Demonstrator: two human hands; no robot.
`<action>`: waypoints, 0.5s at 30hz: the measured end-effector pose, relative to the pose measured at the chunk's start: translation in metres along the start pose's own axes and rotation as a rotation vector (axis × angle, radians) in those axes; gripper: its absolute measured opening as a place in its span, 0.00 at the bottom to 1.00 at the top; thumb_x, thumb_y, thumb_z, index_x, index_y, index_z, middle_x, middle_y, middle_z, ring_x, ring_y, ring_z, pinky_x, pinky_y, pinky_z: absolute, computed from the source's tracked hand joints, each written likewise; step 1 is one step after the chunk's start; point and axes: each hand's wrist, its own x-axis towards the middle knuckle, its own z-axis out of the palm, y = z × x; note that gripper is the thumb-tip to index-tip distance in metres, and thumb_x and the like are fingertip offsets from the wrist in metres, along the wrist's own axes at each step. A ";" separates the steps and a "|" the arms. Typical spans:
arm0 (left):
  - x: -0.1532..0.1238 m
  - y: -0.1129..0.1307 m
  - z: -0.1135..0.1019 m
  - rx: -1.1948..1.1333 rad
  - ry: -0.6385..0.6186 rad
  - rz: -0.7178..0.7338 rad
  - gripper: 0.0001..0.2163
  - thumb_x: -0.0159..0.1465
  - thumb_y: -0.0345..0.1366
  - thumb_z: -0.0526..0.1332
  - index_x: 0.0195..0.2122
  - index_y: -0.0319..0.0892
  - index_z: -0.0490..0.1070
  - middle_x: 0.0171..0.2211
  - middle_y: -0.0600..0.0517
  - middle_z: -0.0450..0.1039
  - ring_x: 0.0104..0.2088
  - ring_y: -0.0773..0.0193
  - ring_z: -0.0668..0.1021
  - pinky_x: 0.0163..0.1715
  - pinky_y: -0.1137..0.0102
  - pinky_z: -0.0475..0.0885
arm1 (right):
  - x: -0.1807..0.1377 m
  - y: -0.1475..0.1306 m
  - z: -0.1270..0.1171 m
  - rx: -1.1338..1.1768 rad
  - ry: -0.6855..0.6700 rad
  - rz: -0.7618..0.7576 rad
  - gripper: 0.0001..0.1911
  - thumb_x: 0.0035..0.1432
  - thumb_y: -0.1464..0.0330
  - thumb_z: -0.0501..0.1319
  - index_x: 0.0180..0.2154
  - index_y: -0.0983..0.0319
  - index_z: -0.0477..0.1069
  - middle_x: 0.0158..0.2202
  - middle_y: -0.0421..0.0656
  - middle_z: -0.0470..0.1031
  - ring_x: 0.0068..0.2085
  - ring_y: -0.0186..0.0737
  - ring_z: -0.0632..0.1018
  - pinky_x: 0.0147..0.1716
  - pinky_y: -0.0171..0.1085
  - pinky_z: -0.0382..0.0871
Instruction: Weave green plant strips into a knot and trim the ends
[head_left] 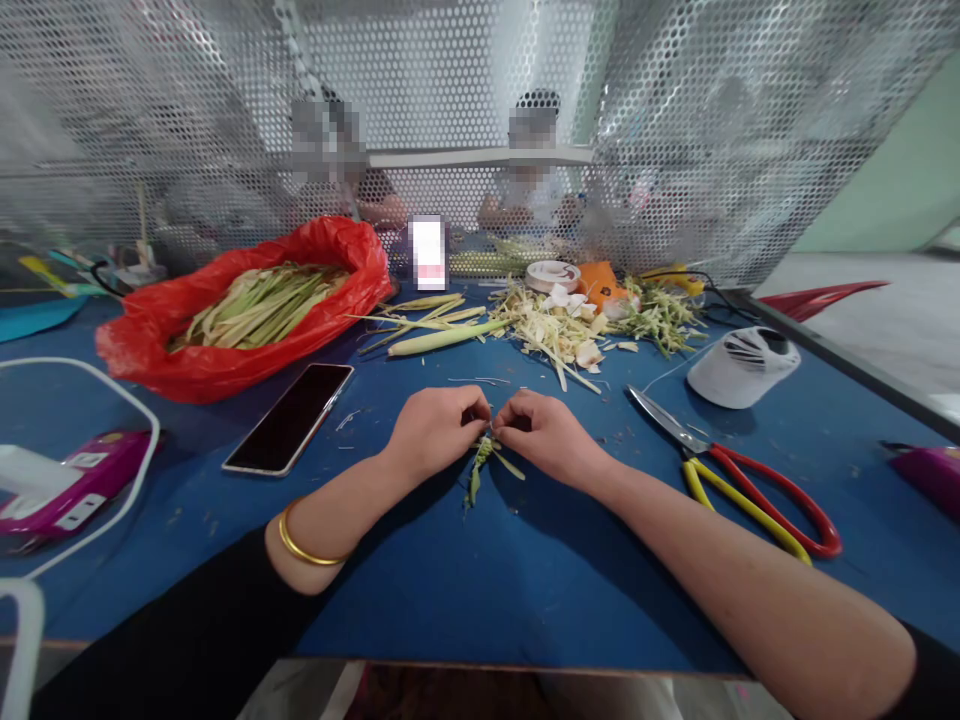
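Note:
Both hands meet at the middle of the blue table (480,580). My left hand (435,428) and my right hand (546,432) are closed in a pinch on a small woven green leaf piece (480,462) that hangs down between them. A loose leaf strip (510,466) trails from it onto the table. A gold bangle (300,545) sits on my left wrist.
A red bag (187,365) of green leaf strips lies at back left, a black phone (291,416) beside it. Leaf scraps (555,330) pile at the back, scissors (739,475) with red and yellow handles and a white fan (744,365) at right. Two people sit behind a perforated screen (675,130).

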 end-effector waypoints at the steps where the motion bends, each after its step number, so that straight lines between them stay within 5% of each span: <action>1: -0.001 0.001 0.001 0.036 0.020 0.016 0.05 0.55 0.29 0.59 0.29 0.44 0.74 0.28 0.55 0.77 0.29 0.65 0.76 0.28 0.72 0.62 | 0.000 0.000 0.000 0.013 -0.002 -0.009 0.05 0.48 0.76 0.60 0.24 0.61 0.72 0.28 0.40 0.69 0.31 0.36 0.71 0.31 0.35 0.62; 10: -0.004 0.004 0.008 0.029 0.110 0.066 0.02 0.59 0.32 0.60 0.29 0.44 0.68 0.29 0.56 0.74 0.27 0.67 0.72 0.27 0.73 0.59 | 0.002 0.010 0.003 0.258 -0.040 0.062 0.07 0.53 0.70 0.57 0.36 0.60 0.70 0.28 0.38 0.71 0.27 0.35 0.72 0.26 0.33 0.63; 15: -0.006 0.005 0.009 -0.003 0.120 0.086 0.03 0.59 0.30 0.60 0.29 0.44 0.67 0.28 0.57 0.73 0.28 0.68 0.72 0.27 0.73 0.58 | 0.004 0.014 0.003 0.287 -0.047 0.055 0.05 0.50 0.67 0.61 0.31 0.60 0.73 0.26 0.38 0.71 0.27 0.35 0.70 0.27 0.34 0.62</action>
